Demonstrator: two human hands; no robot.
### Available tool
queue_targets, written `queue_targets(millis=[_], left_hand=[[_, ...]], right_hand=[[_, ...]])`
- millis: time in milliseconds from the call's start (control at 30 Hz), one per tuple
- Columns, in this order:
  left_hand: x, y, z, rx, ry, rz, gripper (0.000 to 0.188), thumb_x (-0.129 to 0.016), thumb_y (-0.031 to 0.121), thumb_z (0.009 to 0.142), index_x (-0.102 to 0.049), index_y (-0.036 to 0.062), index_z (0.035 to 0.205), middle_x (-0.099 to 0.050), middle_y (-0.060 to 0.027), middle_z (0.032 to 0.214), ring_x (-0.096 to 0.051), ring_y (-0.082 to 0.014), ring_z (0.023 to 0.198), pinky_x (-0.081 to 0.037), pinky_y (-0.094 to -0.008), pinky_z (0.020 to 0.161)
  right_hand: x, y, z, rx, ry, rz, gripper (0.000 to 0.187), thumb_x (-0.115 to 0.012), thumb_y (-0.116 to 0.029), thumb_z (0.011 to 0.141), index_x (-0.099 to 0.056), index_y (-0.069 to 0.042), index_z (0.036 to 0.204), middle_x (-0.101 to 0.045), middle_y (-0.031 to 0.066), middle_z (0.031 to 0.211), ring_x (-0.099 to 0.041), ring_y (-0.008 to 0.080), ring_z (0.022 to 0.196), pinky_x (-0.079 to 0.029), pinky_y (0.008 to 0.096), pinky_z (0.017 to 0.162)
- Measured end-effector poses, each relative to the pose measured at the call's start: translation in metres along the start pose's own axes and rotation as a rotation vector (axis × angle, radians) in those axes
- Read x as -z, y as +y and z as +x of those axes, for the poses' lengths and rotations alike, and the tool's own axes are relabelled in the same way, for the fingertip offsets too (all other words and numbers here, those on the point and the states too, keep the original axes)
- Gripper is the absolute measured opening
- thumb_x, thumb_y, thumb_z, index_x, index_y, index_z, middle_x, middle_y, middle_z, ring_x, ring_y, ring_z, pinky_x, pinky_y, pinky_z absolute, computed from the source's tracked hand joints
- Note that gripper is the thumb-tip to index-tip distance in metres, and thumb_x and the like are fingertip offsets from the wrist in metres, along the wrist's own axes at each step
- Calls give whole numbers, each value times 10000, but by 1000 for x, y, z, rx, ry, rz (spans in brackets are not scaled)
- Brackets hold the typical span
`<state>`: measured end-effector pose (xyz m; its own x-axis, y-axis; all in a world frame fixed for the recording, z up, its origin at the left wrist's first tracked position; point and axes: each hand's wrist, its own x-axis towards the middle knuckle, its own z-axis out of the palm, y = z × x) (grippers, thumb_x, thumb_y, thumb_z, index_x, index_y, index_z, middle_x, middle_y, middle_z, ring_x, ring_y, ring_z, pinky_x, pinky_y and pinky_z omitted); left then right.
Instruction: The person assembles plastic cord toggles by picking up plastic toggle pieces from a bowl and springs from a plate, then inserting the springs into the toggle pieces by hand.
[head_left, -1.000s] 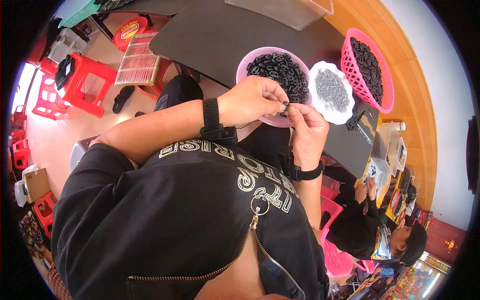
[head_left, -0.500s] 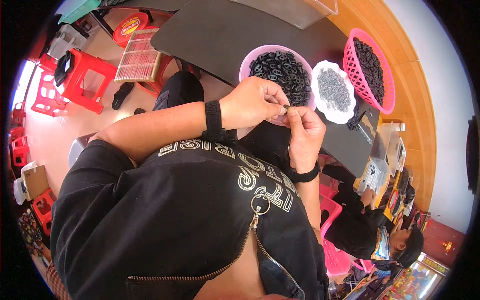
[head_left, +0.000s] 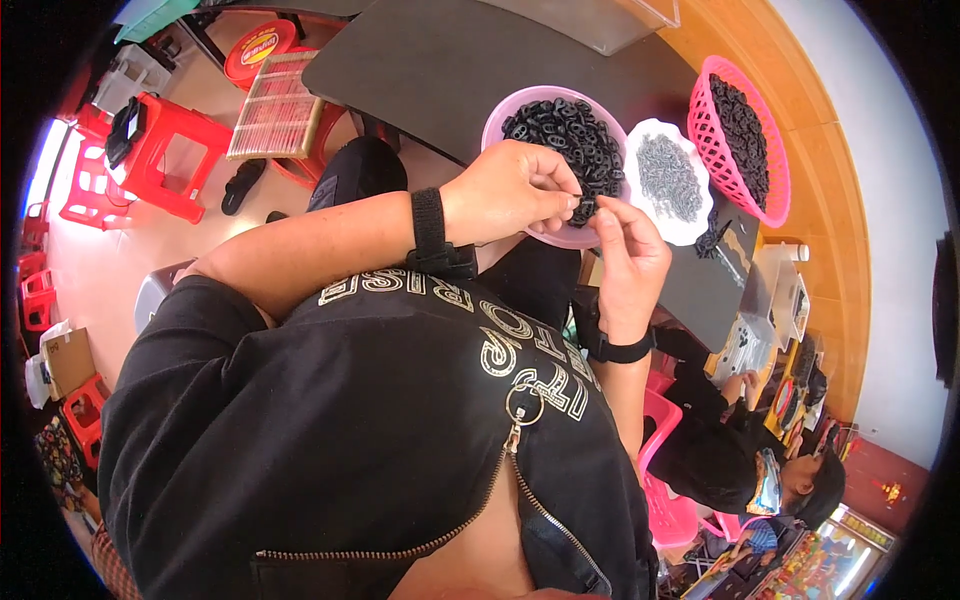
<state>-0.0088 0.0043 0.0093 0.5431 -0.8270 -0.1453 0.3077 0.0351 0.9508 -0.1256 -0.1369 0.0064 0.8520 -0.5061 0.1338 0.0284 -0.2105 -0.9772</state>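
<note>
My left hand (head_left: 512,192) pinches a small black plastic piece (head_left: 584,199) between thumb and forefinger, above the near side of a pink bowl (head_left: 491,126). Heaped in that bowl are black oval pieces (head_left: 560,125) with holes. Beside it, my right hand (head_left: 630,255) is raised with thumb and forefinger brought together; anything between those tips is too small to make out. The fingertips of both hands are a short gap apart. Right of the bowl stands a white scalloped dish (head_left: 692,236) of small silvery metal parts (head_left: 668,178), perhaps screws or pins.
A pink lattice basket (head_left: 712,170) of black pieces stands at the dark table's (head_left: 420,65) right, and a clear bin (head_left: 610,25) at its far edge. Red stools (head_left: 180,160) and a woven-top seat (head_left: 275,110) are left. Another person (head_left: 715,450) works at lower right.
My right hand has drawn away to the right from my left fingertips, which it met before. My left hand keeps its pinch nearly in place, with more of the black piece showing.
</note>
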Motion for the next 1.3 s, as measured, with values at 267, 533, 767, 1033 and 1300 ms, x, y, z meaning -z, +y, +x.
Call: queue_targets(millis=[267,533,767,1033,1300], left_hand=[[4,1,1,49,-50,-100,75,-608,40,835,-612,-18,883,-622,-50,764,-587,-100,685,-495,-215,628],[13,-10,8,-18,-17,-215,232,-600,69,846,-592,-7,1065,-613,-16,847,-560,-77,731,-463,-207,671],[12,-8,6,-30,43,-154,212,-555,-9,806,-597,-21,1014,-581,-29,824,-535,-88,679,-447,-216,613],[16,-6,4,-13,62,-88,220,-565,10,805,-595,-14,1021,-588,-34,836,-544,-87,676,-457,-222,606],[16,-4,3,-11,52,-87,218,-567,23,808,-593,-19,1020,-585,-30,816,-545,-91,672,-456,-222,597]], right_hand=[[-9,9,-3,116,-5,-11,133,-633,28,811,-643,0,941,-621,16,838,-548,57,751,-442,194,656],[6,9,29,219,-25,-373,258,-560,48,801,-642,-23,1035,-635,61,849,-601,122,729,-465,234,645],[14,23,59,455,-39,-1046,277,-689,-122,722,-656,-57,989,-596,133,831,-545,328,837,-439,415,786],[7,23,62,445,-123,-1033,183,-701,-75,681,-600,-37,829,-592,125,782,-554,328,812,-436,426,718],[2,18,44,200,-33,-452,82,-656,-38,789,-594,-19,839,-607,39,756,-556,148,645,-439,248,603]])
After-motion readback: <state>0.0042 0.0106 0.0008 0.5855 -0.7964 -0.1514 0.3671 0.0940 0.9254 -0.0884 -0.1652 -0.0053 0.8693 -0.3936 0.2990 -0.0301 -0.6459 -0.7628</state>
